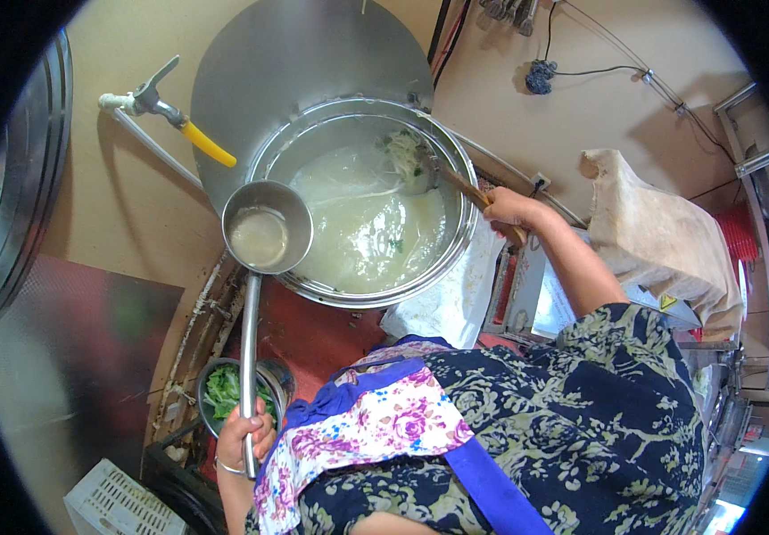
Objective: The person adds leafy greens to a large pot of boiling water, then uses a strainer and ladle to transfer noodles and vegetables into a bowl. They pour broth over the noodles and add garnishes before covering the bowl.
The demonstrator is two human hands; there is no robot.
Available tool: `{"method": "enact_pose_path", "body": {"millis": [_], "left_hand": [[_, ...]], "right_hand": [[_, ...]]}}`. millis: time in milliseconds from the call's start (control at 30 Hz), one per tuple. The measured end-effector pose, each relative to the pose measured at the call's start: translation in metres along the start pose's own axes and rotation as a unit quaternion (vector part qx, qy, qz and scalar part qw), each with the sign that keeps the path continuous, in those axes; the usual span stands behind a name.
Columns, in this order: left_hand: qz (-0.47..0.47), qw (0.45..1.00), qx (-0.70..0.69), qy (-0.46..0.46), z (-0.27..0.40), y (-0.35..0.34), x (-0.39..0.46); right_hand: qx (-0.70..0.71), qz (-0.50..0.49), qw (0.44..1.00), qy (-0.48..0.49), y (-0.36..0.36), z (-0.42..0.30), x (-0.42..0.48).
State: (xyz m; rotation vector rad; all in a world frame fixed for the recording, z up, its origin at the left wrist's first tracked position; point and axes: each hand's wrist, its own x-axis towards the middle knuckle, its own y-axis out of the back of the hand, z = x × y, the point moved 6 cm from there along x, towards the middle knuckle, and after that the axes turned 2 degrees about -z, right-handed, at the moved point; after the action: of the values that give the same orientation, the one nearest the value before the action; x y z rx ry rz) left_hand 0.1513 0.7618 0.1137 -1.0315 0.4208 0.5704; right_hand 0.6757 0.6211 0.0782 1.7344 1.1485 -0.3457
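A large round metal pot [455,234] holds cloudy, pale liquid with noodles in it. My right hand [511,208] is closed around the wooden handle [468,190] of a strainer, whose far end is in the pot near its upper right rim. Noodles with green leaves [404,155] lie at that end; the strainer's basket is mostly hidden. My left hand [247,431] grips the long metal handle of a deep ladle [267,227]. The ladle's bowl is over the pot's left rim, with some cloudy liquid inside.
A tap with a yellow spout [207,142] juts from the wall left of the pot. A metal container of green leafy vegetables [224,391] is beside my left hand. A white plastic crate [120,505] stands at lower left, a cloth-covered object [659,227] at right.
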Motion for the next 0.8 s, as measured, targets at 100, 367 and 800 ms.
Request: {"method": "enact_pose_path", "body": {"millis": [100, 367, 800], "left_hand": [[-0.005, 0.999, -0.04, -0.011, 0.001, -0.006, 0.0], [0.003, 0.999, -0.035, -0.001, -0.009, -0.006, -0.007], [0.013, 0.999, -0.045, 0.02, -0.03, -0.017, -0.006]], "right_hand": [[-0.077, -0.034, 0.995, -0.046, 0.002, -0.001, 0.002], [0.265, -0.226, 0.917, -0.195, -0.077, 0.053, -0.005], [0.763, -0.359, 0.534, -0.059, -0.217, -0.004, 0.041]]}}
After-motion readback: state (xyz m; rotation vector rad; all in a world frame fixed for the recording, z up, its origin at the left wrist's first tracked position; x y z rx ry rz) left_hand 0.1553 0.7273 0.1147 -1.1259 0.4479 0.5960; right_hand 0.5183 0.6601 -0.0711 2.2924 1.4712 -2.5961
